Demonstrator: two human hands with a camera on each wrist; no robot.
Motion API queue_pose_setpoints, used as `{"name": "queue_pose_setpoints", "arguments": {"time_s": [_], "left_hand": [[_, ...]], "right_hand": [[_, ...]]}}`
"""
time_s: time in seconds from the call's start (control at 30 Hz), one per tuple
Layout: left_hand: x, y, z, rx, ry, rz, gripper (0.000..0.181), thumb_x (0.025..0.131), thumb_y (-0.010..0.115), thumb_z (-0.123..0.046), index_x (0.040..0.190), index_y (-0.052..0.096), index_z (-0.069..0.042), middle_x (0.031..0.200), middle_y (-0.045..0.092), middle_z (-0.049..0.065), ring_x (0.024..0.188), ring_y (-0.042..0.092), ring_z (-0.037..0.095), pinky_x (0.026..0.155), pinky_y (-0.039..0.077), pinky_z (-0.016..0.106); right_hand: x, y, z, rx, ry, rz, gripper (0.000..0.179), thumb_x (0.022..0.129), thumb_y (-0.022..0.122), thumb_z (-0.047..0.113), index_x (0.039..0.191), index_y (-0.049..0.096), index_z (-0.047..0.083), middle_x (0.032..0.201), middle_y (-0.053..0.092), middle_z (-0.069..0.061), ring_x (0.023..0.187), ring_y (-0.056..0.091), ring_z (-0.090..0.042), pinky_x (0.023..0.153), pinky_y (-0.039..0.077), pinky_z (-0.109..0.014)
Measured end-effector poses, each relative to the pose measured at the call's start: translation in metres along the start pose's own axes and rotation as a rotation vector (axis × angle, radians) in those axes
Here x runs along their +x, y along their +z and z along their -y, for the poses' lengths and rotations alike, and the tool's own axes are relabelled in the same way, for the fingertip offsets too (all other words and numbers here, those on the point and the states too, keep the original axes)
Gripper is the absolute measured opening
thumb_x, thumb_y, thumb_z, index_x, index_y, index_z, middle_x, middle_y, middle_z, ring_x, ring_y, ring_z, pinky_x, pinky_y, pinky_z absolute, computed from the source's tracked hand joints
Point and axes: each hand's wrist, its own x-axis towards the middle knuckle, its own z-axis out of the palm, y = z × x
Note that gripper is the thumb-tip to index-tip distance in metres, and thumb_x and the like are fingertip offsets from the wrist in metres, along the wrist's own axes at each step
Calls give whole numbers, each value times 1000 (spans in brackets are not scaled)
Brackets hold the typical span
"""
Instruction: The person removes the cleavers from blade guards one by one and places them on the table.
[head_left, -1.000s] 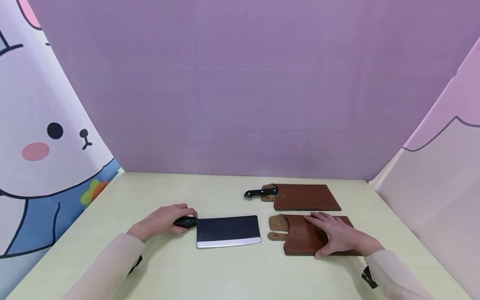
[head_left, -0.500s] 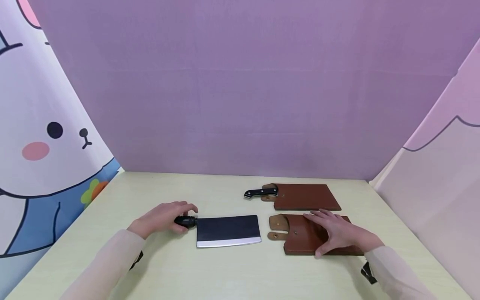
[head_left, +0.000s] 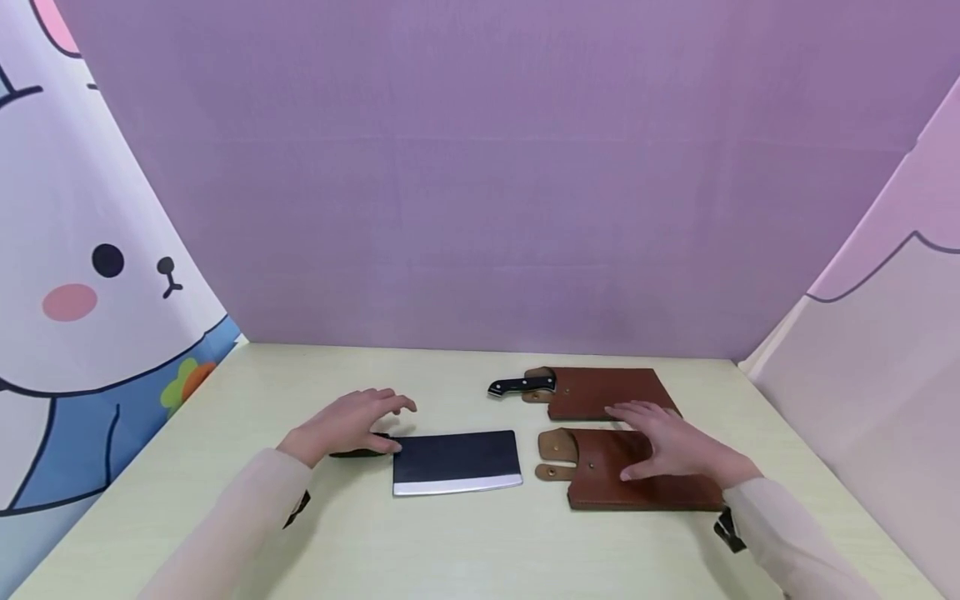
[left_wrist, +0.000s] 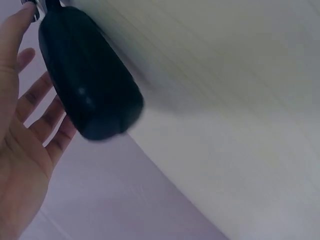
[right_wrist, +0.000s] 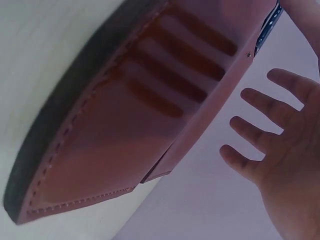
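Note:
A cleaver [head_left: 457,458] lies flat on the table, its dark blade with a bright edge pointing right. My left hand [head_left: 341,429] hovers over its black handle [left_wrist: 87,75], fingers loosely extended and not wrapped round it. Whether the thumb touches the cleaver near the blade's heel, I cannot tell. On the right, a brown leather sheath [head_left: 603,492] lies with its two tan straps toward the cleaver. Above this sheath is my right hand [head_left: 678,448], fingers spread; the right wrist view shows a gap between them and the leather.
Behind the near sheath lies a second brown leather sheath [head_left: 600,392], with a black riveted knife handle [head_left: 522,385] at its left end. The pale table [head_left: 450,550] meets a purple backdrop [head_left: 480,208]. Printed cloth panels stand at both sides.
My left hand has let go of the cleaver's handle and shifted up and right toward the blade. My right hand has lifted off the near sheath. Cleaver and sheaths have not moved.

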Motion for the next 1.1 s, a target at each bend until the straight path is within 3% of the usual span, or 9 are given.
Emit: {"name": "queue_pose_setpoints", "arguments": {"time_s": [0.27,0.8,1.1], "left_hand": [[23,11,-12,37,-4,-41,53,77,69,-43,123,53,-20,105,59,0,87,53,16,80,44,38],[71,31,-37,117,-80,-108,50,78,66,-45,123,53,-25,106,59,2,93,55,23,82,45,44],[95,29,-50,144,-144,-124,51,79,66,-44,124,52,-24,107,59,3,94,55,25,81,45,44]], "right_hand": [[12,1,-7,-20,10,-52,78,69,76,41,131,47,3,131,49,-18,121,40,-41,94,31,-63],[35,2,-21,-9,91,-37,69,75,72,37,130,47,2,129,52,-17,120,42,-38,98,30,-60],[49,-4,-24,-48,86,-47,68,75,72,34,129,48,1,128,52,-18,119,44,-39,95,33,-61]]}}
